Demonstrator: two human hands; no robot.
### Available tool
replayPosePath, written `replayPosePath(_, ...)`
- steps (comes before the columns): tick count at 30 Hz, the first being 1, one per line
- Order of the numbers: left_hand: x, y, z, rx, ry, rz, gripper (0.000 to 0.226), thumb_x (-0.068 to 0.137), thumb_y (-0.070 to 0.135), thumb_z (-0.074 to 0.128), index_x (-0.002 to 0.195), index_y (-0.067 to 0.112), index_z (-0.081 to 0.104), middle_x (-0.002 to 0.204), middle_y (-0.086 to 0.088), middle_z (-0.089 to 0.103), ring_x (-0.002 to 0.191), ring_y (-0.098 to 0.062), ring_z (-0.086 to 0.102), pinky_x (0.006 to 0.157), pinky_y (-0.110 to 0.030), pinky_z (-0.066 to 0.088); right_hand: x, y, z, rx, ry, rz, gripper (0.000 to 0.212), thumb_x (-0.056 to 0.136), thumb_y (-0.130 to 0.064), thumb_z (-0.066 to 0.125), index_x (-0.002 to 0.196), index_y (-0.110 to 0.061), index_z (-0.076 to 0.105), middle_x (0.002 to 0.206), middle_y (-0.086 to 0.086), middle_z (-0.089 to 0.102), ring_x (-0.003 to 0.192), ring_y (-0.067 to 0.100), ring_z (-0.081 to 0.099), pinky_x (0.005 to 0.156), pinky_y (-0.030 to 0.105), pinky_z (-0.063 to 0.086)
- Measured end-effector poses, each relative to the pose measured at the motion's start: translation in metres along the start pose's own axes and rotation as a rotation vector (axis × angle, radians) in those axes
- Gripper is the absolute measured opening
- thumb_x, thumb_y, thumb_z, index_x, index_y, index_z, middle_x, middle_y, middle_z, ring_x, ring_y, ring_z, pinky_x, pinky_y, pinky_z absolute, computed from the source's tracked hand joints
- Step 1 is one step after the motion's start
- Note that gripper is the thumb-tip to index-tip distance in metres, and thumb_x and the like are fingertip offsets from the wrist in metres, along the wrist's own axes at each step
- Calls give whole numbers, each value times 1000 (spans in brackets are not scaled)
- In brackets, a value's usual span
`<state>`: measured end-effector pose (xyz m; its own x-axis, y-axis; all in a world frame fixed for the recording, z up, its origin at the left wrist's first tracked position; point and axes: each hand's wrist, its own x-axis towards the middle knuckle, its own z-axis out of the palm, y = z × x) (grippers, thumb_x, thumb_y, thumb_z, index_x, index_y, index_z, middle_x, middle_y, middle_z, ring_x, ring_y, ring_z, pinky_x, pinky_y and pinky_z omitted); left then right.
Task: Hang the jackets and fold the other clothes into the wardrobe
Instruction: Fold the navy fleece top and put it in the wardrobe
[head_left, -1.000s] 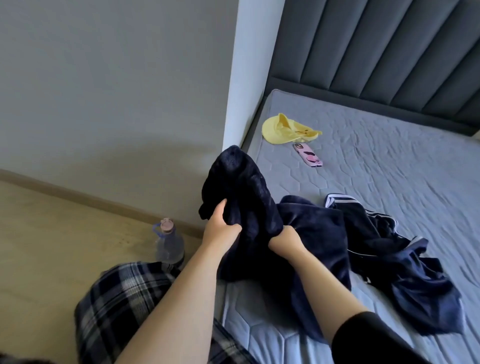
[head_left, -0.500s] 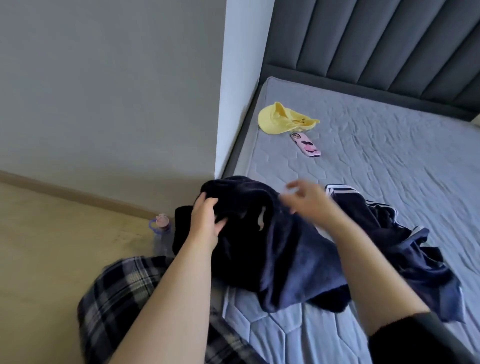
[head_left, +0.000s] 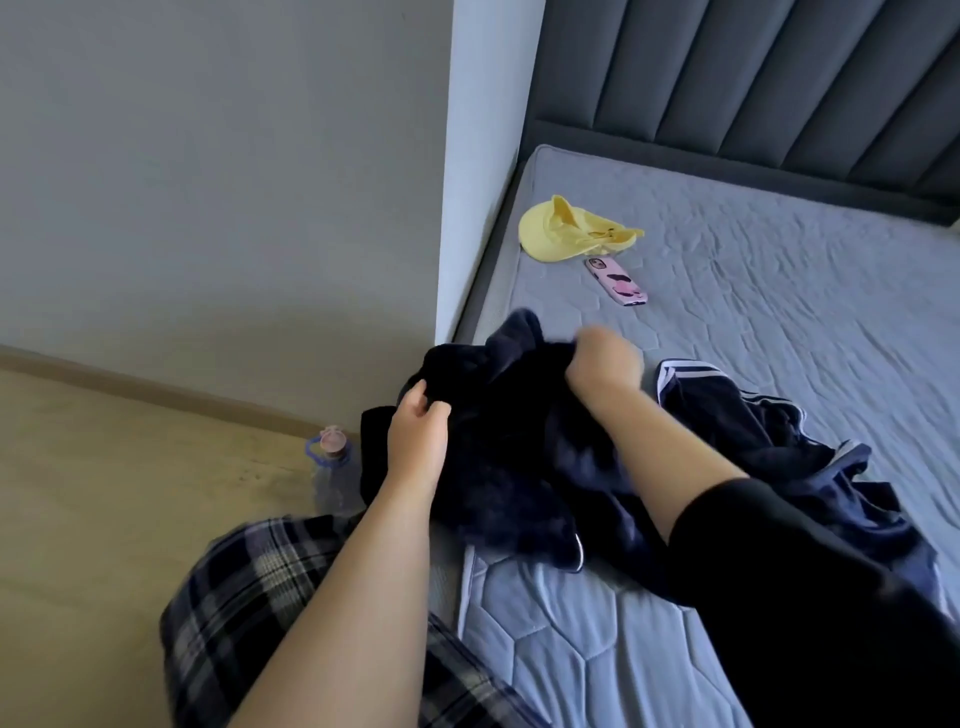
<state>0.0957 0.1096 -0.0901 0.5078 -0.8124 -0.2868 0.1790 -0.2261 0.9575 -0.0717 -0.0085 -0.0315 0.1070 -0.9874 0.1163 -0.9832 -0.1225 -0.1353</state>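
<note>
Here, both hands are on a dark navy fleecy garment that lies bunched at the near left corner of a grey quilted mattress, partly hanging over its edge toward the floor. The left hand grips the garment's left edge, fingers curled over the fabric and thumb tucked against it. The right hand is blurred, yet its fingers are bent down into the cloth at the garment's far top edge, clutching a fold there. A small silvery ring or zip pull shows at the garment's near hem.

Just to the right, partly under the right forearm, a second navy garment with white stripes lies crumpled on the mattress (it looks like smooth sportswear, though no logo or label can be read on it). The two garments touch along their shared edge.

Farther up the mattress, near the wall corner, a pale yellow cap rests on its side, and just beside it lies a phone in a pink case with dark shapes; whatever is printed on the case is too small to read. A dark grey padded headboard runs behind the mattress.

On the wooden floor beside the bed stands a clear plastic bottle with a pink cap and blue loop, its label not legible. The person's plaid trousers fill the lower left.
</note>
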Motion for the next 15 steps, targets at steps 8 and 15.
replayPosePath(8, -3, -11, 13, 457, -151, 103, 78, 87, 28, 62, 152, 24, 18, 152, -2, 34, 136, -24, 36, 111, -42, 33, 35, 33, -33, 225, 27, 168, 20, 89, -12, 52, 105, -2, 60, 103, 20, 64, 97, 36, 61, 70, 30, 37)
replayPosePath(15, 3, 17, 9, 418, 62, 441, 100, 76, 21, 76, 153, 23, 12, 148, -2, 35, 136, -17, 32, 110, -33, 30, -17, -19, -40, 677, -368, -244, 24, 78, 10, 45, 78, -6, 63, 64, -1, 54, 62, 10, 49, 53, 19, 37)
